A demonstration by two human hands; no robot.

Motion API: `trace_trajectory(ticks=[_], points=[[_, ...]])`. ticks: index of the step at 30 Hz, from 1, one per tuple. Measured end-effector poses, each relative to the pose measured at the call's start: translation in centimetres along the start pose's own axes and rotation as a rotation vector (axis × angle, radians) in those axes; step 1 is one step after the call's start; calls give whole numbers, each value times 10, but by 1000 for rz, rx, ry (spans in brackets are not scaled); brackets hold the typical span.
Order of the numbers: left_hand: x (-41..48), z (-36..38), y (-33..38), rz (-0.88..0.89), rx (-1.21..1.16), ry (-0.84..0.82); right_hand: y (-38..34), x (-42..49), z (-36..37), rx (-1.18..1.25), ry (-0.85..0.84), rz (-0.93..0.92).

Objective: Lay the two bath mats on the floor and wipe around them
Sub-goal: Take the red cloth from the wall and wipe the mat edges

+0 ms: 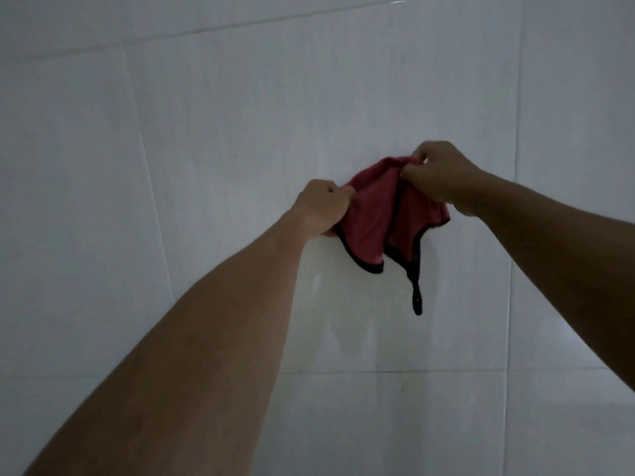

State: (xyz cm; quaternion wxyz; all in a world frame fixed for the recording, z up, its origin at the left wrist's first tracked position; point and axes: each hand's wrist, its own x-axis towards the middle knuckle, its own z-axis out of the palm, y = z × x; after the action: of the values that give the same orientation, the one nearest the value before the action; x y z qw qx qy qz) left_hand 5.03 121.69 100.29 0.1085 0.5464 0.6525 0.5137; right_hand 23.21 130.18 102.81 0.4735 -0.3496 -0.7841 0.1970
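Pink cloth [374, 221] with black edging and a black hanging loop was bunched up against the white tiled wall [206, 132], folds sagging below both hands. Left hand [321, 207] had fingers closed tight on the cloth's left edge. Right hand [443, 173] pinched its top-right edge between curled fingers and thumb, loop dangling underneath.

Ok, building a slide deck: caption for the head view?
Both hands, left and right, grip a red cloth before a white tiled wall.
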Motion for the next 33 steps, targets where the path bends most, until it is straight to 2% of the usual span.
trace_trajectory(ticks=[3, 6, 9, 12, 15, 20, 24, 28, 33], points=[[2, -23, 12, 12, -239, 135, -18, 6, 1, 101, 207, -124], [7, -52, 22, 26, -338, 271, -50, 12, 7, 163, 206, -195], [9, -88, 12, 7, -281, 383, -76, 16, 21, 164, -34, -129], [-5, -129, -17, -39, -199, 444, -92, 17, 47, 64, -310, -54], [-36, -168, -55, -169, -79, 486, -104, 13, 92, 11, -593, -23], [-108, -231, -121, -401, 2, 605, -136, -13, 201, 97, -1001, -7], [-203, -277, -164, -578, 56, 747, -176, -69, 297, 167, -1269, -26], [-332, -319, -183, -780, 120, 890, -231, -166, 379, 284, -1539, -31], [-503, -349, -172, -997, 123, 1175, -330, -318, 433, 389, -1815, -99]])
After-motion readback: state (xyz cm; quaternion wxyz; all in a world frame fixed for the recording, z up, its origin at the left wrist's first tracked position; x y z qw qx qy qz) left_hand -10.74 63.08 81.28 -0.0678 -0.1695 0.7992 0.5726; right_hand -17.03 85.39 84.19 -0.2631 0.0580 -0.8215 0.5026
